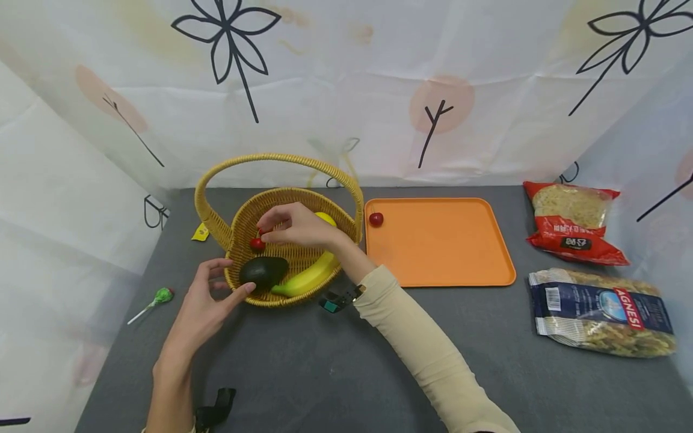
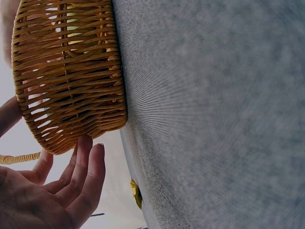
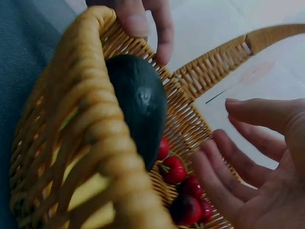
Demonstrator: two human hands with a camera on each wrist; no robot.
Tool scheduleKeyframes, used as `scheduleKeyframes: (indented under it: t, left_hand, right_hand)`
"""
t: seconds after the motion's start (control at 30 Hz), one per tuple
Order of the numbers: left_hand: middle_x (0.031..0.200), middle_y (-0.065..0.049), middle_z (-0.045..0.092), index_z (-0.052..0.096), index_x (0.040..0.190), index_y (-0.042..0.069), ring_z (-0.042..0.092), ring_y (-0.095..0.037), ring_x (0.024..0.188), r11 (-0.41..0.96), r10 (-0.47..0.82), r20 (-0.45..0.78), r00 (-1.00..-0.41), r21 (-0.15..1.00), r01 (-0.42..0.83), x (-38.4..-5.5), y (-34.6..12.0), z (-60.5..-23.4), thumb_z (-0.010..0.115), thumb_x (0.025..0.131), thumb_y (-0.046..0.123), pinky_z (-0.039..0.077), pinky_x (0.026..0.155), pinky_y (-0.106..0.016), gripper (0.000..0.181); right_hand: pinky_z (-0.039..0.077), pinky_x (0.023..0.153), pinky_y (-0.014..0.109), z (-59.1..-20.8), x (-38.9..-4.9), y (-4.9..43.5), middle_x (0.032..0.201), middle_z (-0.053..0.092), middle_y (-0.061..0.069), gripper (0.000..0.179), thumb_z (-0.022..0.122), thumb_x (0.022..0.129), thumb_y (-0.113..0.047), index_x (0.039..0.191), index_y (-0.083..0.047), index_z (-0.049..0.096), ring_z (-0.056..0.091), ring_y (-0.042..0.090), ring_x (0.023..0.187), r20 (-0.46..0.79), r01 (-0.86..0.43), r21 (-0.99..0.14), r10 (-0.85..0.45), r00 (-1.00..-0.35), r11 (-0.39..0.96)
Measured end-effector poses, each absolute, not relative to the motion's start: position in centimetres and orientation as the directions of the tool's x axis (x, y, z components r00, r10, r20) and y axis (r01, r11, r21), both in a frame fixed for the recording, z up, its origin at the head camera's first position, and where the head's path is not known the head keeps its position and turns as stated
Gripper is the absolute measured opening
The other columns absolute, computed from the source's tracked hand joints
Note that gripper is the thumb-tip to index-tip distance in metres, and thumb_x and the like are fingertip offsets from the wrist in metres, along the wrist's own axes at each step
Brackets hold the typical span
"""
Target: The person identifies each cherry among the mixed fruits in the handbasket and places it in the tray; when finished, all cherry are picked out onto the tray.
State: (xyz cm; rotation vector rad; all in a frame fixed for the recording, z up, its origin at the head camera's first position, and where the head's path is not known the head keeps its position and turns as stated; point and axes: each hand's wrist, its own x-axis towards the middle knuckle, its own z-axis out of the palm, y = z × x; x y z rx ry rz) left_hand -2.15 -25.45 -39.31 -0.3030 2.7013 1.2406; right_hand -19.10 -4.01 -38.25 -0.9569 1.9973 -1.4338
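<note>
A yellow wicker basket (image 1: 238,210) with a tall handle holds a dark green avocado (image 1: 263,272), a banana (image 1: 308,278) and several red cherries (image 3: 174,169). My left hand (image 1: 208,307) grips the basket's near left rim, thumb over the edge; in the left wrist view its other fingers (image 2: 83,157) lie along the outer wall. Above the cherries, inside the rim, my right hand (image 1: 296,225) reaches in from the right. Seen from the right wrist, that hand (image 3: 267,162) has loosely bent fingers spread from the thumb, with nothing between them.
Right of the basket lies an orange tray (image 1: 438,243) with one cherry (image 1: 376,219) in its far left corner. Two pasta bags, one red (image 1: 576,222), one blue (image 1: 603,310), lie farther right. A green lollipop (image 1: 162,295) and a yellow packet (image 1: 201,232) sit at left.
</note>
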Motion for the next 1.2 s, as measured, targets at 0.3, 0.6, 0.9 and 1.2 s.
scheduleKeyframes:
  t: [0.3, 0.6, 0.9, 1.2]
  left_hand:
    - [0.159, -0.027, 0.047, 0.032, 0.161, 0.007, 0.056, -0.044, 0.137, 0.640, -0.118, -0.217, -0.969, 0.730, -0.241, -2.1, -25.4, -39.4, 0.074, 0.102, 0.053, 0.055, 0.100, -0.056, 0.086]
    - [0.159, -0.027, 0.047, 0.033, 0.161, 0.007, 0.057, -0.044, 0.137, 0.639, -0.111, -0.201, -0.973, 0.736, -0.225, -2.1, -25.4, -39.4, 0.073, 0.102, 0.051, 0.055, 0.099, -0.056, 0.084]
    - [0.158, -0.027, 0.047, 0.032, 0.161, 0.006, 0.056, -0.044, 0.136, 0.635, -0.115, -0.201, -0.973, 0.738, -0.228, -2.0, -25.4, -39.4, 0.073, 0.102, 0.050, 0.055, 0.100, -0.056, 0.084]
    - [0.157, -0.027, 0.047, 0.032, 0.161, 0.007, 0.056, -0.045, 0.137, 0.630, -0.113, -0.205, -0.972, 0.742, -0.229, -2.1, -25.4, -39.5, 0.074, 0.102, 0.050, 0.054, 0.101, -0.057, 0.084]
  right_hand:
    - [0.064, 0.098, 0.042, -39.4, -19.7, -5.9, 0.139, 0.070, 0.017, 0.039, 0.070, 0.107, -0.020, 0.142, -0.003, 0.067, 0.071, 0.038, 0.122, -0.171, -0.111, -0.945, -0.755, -0.634, 0.307]
    - [0.064, 0.091, 0.033, -39.7, -19.6, -7.0, 0.137, 0.071, 0.012, 0.043, 0.069, 0.108, -0.026, 0.147, -0.010, 0.065, 0.078, 0.029, 0.113, -0.277, -0.060, -0.915, -0.730, -0.625, 0.399]
    - [0.060, 0.105, 0.032, -40.1, -19.5, -7.5, 0.154, 0.065, 0.015, 0.046, 0.065, 0.109, -0.016, 0.154, -0.006, 0.060, 0.074, 0.028, 0.128, -0.311, -0.049, -0.915, -0.778, -0.546, 0.401]
    - [0.060, 0.091, 0.023, -39.9, -19.4, -6.9, 0.134, 0.076, 0.014, 0.040, 0.075, 0.102, -0.011, 0.141, -0.006, 0.071, 0.075, 0.019, 0.106, -0.174, -0.183, -0.915, -0.763, -0.623, 0.359]
